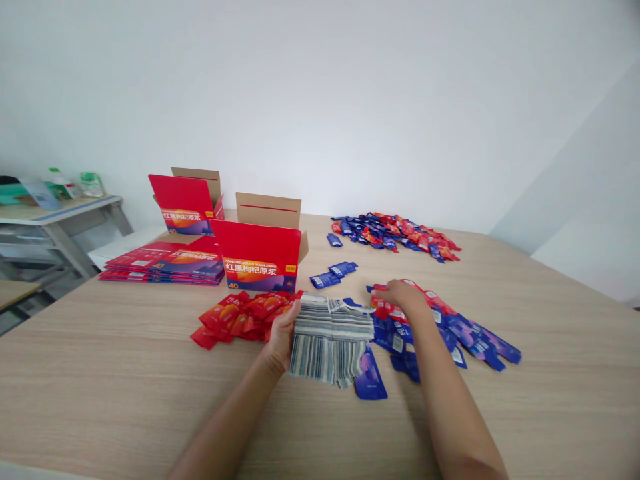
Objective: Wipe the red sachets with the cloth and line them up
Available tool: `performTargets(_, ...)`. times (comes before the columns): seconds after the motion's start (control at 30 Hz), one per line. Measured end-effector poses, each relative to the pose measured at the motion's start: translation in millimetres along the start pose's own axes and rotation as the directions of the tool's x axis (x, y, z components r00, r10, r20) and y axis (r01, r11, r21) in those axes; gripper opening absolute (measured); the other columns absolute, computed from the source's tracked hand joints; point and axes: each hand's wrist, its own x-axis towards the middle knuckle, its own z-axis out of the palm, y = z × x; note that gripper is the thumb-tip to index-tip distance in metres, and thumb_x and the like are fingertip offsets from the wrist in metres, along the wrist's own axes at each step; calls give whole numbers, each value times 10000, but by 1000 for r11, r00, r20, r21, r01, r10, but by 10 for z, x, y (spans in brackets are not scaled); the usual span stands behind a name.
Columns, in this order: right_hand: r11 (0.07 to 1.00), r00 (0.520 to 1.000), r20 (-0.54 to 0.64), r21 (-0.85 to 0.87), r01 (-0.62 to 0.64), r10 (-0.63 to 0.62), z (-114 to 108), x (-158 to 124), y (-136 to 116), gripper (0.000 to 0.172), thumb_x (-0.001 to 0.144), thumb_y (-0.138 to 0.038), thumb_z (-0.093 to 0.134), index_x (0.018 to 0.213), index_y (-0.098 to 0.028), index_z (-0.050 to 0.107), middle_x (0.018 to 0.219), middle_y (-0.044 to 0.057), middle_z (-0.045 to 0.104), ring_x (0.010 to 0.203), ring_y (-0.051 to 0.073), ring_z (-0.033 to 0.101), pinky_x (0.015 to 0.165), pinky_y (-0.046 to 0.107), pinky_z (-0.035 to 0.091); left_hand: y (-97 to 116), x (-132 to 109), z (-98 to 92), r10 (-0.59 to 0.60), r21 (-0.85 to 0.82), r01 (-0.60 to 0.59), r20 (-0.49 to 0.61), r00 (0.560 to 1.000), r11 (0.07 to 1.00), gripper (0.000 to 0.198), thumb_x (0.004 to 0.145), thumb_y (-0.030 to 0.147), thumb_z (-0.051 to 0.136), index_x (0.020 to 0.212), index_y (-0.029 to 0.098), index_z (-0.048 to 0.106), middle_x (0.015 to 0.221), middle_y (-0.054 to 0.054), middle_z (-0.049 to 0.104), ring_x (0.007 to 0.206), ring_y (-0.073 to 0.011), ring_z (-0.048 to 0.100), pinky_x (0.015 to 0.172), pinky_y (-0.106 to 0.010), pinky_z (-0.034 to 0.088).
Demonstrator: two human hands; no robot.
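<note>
My left hand [283, 337] is closed on the left edge of a grey striped cloth [330, 340], which hangs over the middle of the table. To its left lies a heap of red sachets [240, 317], in front of an open red box [260, 257]. Over a mixed pile of blue sachets [470, 337] and red ones, my right hand [403, 297] reaches in from the right. Its fingertips are at a red sachet [386, 309]; whether they grip it is too small to tell. One blue sachet [370, 377] sticks out below the cloth.
Behind, a second open box [183, 203] stands at the left, with flattened boxes [165, 260] stacked before it. A larger sachet heap [395, 233] lies at the back of the table [125, 400]. Some blue sachets [333, 273] lie mid-table. A side desk [55, 213] stands far left.
</note>
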Motion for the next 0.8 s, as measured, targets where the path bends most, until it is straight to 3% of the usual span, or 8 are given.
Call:
performTargets(0.1, 1000, 999, -43, 2, 4, -3, 42, -21, 4, 731, 871, -586, 532, 1465, -167, 451, 1452, 219, 499, 1356, 370, 448, 1085, 540, 318, 30, 8, 11, 48, -17, -48, 8, 999, 999, 659, 835, 566, 589, 1290, 89, 612, 1143, -177, 725, 1073, -376, 676, 1026, -522, 440)
performTargets(0.17, 1000, 999, -34, 18, 18, -17, 87, -33, 9, 788, 856, -589, 563, 1500, -169, 391, 1480, 218, 465, 1406, 374, 375, 1126, 564, 233, 55, 13, 23, 75, -31, -75, 1, 997, 997, 679, 822, 582, 598, 1286, 86, 613, 1144, -177, 724, 1071, -379, 675, 1021, -527, 445)
performTargets(0.27, 998, 1000, -10, 64, 20, -19, 120, -41, 26, 758, 787, -571, 666, 1411, -167, 515, 1376, 225, 558, 1349, 410, 436, 1101, 578, 258, 74, 25, 52, 124, -45, -125, -24, 992, 991, 678, 843, 599, 562, 1287, 90, 613, 1155, -179, 719, 1082, -375, 671, 1021, -531, 445)
performTargets(0.37, 991, 998, -57, 132, 5, 3, 81, -37, 43, 737, 715, -425, 759, 1369, -157, 552, 1369, 247, 537, 1323, 453, 439, 1064, 590, 292, 63, 44, 73, 171, -59, -174, -53, 984, 983, 673, 860, 609, 535, 1300, 106, 606, 1176, -173, 713, 1109, -366, 661, 1034, -529, 435)
performTargets(0.5, 947, 995, -101, 318, 38, -6, -41, -46, 41, 661, 719, -287, 723, 1337, -116, 558, 1269, 225, 603, 1164, 355, 586, 946, 456, 449, 46, 66, 52, 161, -72, -167, -79, 984, 983, 675, 873, 619, 512, 1311, 113, 600, 1207, -175, 700, 1143, -364, 644, 1049, -533, 418)
performTargets(0.57, 895, 994, -101, 438, 86, -46, -129, -72, 25, 533, 741, -292, 693, 1229, -88, 622, 1098, 176, 686, 973, 279, 667, 818, 368, 514, 48, 69, 36, 149, -75, -156, -94, 984, 985, 687, 872, 626, 507, 1312, 106, 599, 1218, -181, 693, 1151, -369, 638, 1052, -538, 414)
performTargets(0.67, 776, 980, -155, 599, 196, -127, -310, -154, -24, 371, 782, -342, 652, 1055, -92, 679, 897, 104, 724, 786, 224, 682, 687, 314, 539, 55, 66, 41, 161, -82, -170, -107, 981, 982, 689, 868, 626, 516, 1318, 112, 595, 1228, -179, 689, 1153, -370, 636, 1054, -539, 410)
performTargets(0.8, 600, 917, -352, 697, 391, -189, -637, -417, -197, 375, 867, -468, 568, 1046, -150, 649, 924, 71, 718, 821, 217, 676, 744, 336, 551, 60, 57, 88, 184, -107, -192, -79, 980, 976, 706, 867, 654, 496, 1323, 123, 593, 1232, -175, 687, 1152, -367, 636, 1052, -536, 407)
